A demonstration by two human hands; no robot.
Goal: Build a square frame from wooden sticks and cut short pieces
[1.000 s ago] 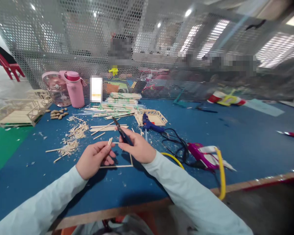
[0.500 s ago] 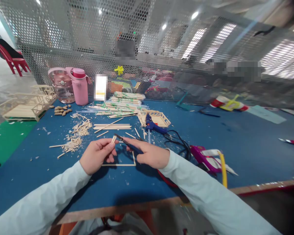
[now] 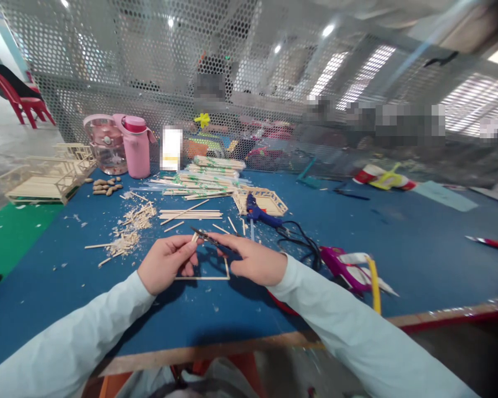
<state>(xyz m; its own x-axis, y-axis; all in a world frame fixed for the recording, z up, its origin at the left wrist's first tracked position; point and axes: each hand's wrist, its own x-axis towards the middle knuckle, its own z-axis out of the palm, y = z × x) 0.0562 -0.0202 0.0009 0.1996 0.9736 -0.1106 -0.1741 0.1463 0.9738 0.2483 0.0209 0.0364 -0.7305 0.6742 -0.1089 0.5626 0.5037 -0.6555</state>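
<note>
My left hand (image 3: 168,261) pinches a small bundle of short wooden sticks (image 3: 195,237) between thumb and fingers, their tips pointing up. In my right hand (image 3: 255,258) is a pair of pliers (image 3: 226,251) with dark jaws and dark blue handles. The jaws reach across to the upper ends of the sticks; whether they close on them I cannot tell. Beneath both hands a thin stick frame (image 3: 203,278) lies on the blue table, showing its front side and right corner. The hands hide part of it.
Behind the hands lie loose sticks (image 3: 191,214), wrapped stick bundles (image 3: 207,179) and a blue glue gun (image 3: 263,215) on a small stick tray. Scraps (image 3: 136,221) are heaped at left. A purple glue gun (image 3: 344,271) and its black cable are at right. Bottles (image 3: 136,149) stand behind.
The view has shifted very slightly. The plier jaws have tilted a little at the stick tips; both hands stay almost in place with the same holds.
</note>
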